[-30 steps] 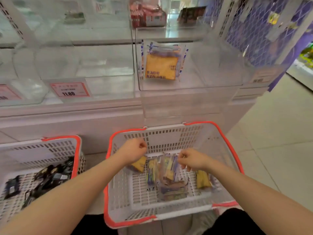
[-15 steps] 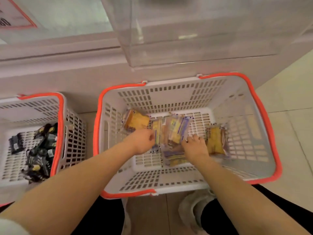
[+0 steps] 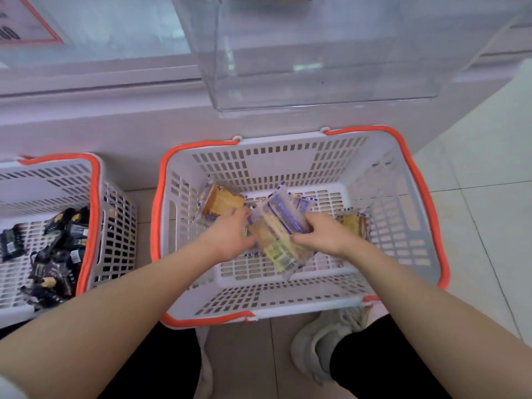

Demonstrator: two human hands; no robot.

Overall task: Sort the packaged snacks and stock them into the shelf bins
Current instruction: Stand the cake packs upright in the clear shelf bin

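Snack packets at frame centre in white basket, both left hand and right hand grasping the bunch; light, crinkly, slippery film, likely crushable, best held across flat faces.

A pale tiled floor runs along the right and under the person, its grout lines showing. A grey shoe stands on it at the bottom, just beside a black trouser leg. At top left a red-bordered price label sits behind clear plastic, its print cut off by the frame edge. A white cabinet base spans the width.
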